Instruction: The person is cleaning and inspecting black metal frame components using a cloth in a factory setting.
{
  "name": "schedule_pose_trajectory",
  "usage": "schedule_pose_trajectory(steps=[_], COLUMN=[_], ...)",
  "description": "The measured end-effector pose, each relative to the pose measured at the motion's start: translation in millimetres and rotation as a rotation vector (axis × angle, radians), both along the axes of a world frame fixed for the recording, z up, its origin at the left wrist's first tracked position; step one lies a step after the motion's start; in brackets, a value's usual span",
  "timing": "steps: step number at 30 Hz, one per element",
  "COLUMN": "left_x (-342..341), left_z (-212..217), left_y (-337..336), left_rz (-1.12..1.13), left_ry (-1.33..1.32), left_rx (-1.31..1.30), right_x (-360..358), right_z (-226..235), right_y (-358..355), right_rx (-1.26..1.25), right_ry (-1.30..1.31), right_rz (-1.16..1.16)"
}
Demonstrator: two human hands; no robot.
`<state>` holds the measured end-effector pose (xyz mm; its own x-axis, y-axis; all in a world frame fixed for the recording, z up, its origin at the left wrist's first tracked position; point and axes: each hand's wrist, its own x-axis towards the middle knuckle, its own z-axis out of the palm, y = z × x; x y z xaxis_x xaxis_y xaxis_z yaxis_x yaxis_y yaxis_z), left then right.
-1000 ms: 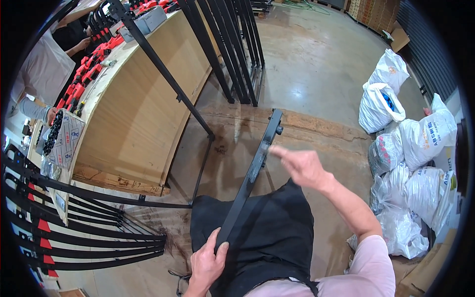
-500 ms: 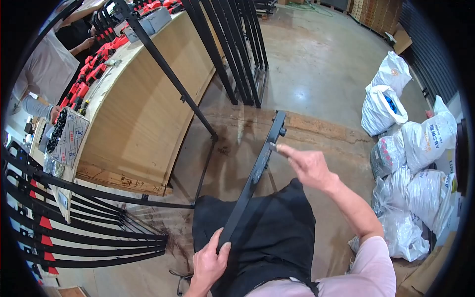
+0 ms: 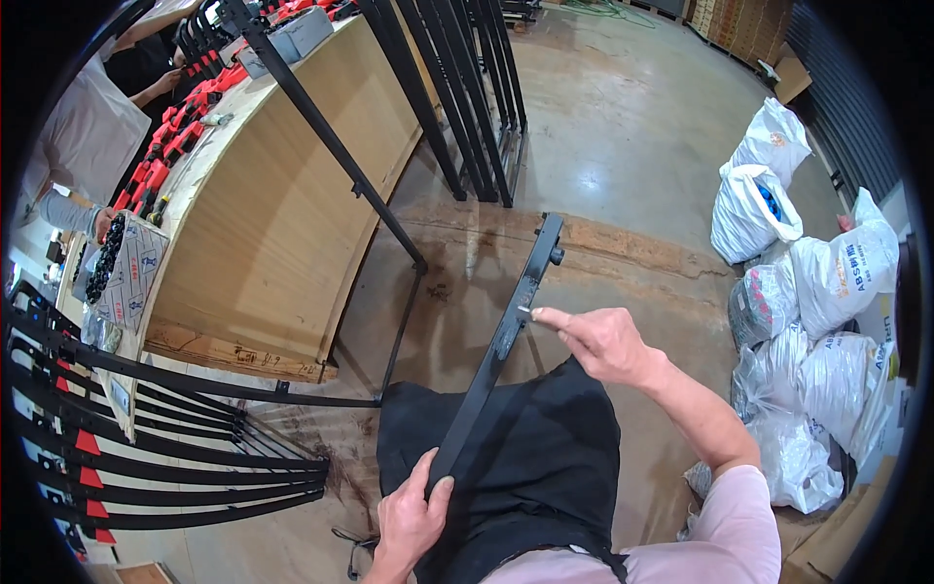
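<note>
Blk bar point(image 3: 475, 394) over dk apron point(image 3: 559, 448)
L hand point(image 3: 411, 518) grips bar's near end; R hand point(image 3: 608, 346) pinches small gray bit point(image 3: 524, 310) at bar's R edge, nearer far end.

Workshop, wooden workbench point(image 3: 272, 214), standing black bars point(image 3: 446, 97), sacks point(image 3: 842, 273)

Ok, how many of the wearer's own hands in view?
2: left hand gripping the near end of the black bar; right hand at its far half. Neither hidden.
</note>
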<state>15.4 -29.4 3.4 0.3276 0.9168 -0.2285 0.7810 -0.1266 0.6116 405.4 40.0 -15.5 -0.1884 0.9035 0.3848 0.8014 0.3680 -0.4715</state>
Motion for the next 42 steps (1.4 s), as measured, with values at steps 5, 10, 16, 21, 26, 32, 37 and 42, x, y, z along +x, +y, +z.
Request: schedule_pose_trajectory(steps=[5,10,16,21,26,32,37,42], left_x=[-0.5,-1.0,0.1,0.3,0.7,1.4,1.9,4.2], left_z=[3.1,1.2,3.4,2.7,4.3,4.2,4.8,7.4], left_y=[-0.4,-1.4,-0.5,-1.5,-1.8,-3.6,-4.6,-4.7], left_rz=[-0.006,-0.007,-0.004,-0.002,0.000,-0.005,0.005,0.000], left_ry=[0.012,0.003,0.025,0.023,0.023,0.024,0.035,0.053], left_rx=[-0.004,0.018,-0.007,-0.012,-0.021,-0.026,-0.037,-0.034], right_x=[3.7,6.4,4.8,1.3,-7.8,-1.7,-2.3,4.2], right_z=[-3.7,-6.4,-5.5,-1.4,-0.6,-0.4,-2.9,-12.0], right_y=[-2.7,2.1,4.3,-1.4,-4.0,-0.9,-2.6,5.3], right_rx=[0.019,0.076,0.089,0.010,0.009,0.020,0.035,0.110], right_ry=[-0.023,0.031,0.027,-0.020,-0.016,0.008,-0.001,0.050], right_rz=[-0.025,-0.065,-0.096,-0.026,0.043,-0.068,-0.014,-0.115])
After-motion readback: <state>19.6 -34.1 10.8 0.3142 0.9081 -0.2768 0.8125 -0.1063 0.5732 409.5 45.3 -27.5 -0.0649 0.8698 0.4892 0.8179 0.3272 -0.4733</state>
